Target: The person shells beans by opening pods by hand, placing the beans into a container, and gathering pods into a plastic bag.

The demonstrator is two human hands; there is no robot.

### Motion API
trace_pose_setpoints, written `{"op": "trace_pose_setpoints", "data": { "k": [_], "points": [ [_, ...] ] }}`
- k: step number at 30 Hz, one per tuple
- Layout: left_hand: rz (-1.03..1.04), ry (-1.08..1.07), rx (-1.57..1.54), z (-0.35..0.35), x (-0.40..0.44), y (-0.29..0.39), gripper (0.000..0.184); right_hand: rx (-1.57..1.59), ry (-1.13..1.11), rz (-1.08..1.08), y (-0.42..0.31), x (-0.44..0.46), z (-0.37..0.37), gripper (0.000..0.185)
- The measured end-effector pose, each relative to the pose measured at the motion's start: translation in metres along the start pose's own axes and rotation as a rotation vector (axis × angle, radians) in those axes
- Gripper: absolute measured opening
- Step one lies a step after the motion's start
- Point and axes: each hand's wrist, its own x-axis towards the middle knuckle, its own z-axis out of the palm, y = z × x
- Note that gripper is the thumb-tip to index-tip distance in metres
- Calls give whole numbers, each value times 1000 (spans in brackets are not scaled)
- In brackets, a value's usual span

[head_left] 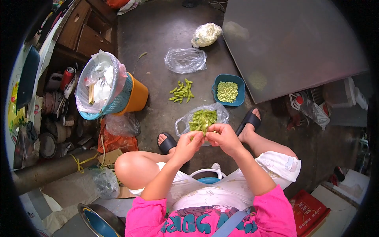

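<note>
My left hand [191,143] and my right hand [222,137] meet in front of me, fingers pinched on a green bean pod [205,133] between them. Just beyond them, more green pods [203,117] fill an open clear plastic bag [223,112] on the floor. A small pile of pods [182,91] lies farther off, left of centre. To its right, a blue-green basin [240,94] holds pale green shelled beans [227,91]. How much of the pod is covered by my fingers cannot be told.
An empty clear bag [185,61] and a bundled pale bag [206,34] lie farther out. At left stand a lined blue basket [128,93] and an orange bucket [138,94]. A large grey panel [292,43] fills the upper right. My sandalled feet flank the pods.
</note>
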Motion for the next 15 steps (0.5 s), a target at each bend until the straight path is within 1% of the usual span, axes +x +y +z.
{"op": "trace_pose_setpoints", "data": {
  "k": [1, 4, 7, 10, 13, 15],
  "points": [
    [-13, -1, -25, 1, 0, 1, 33, 21, -7, 4, 0, 0, -1, 4],
    [-149, -141, -233, -6, 1, -3, 33, 80, 13, 9, -1, -2, 2, 4],
    [-246, -173, -445, -1, -1, -4, 34, 99, 39, -8, 7, -1, 2, 5],
    [-318, -174, -521, 2, -2, -7, 35, 42, 67, -34, 8, -1, 3, 2],
    [-388, -224, -723, 9, -7, -3, 36, -10, 104, -6, 18, 1, 4, 4],
    [-349, -171, -657, 10, -5, -1, 36, -40, 108, -20, 15, 0, 3, 5]
  ]
}}
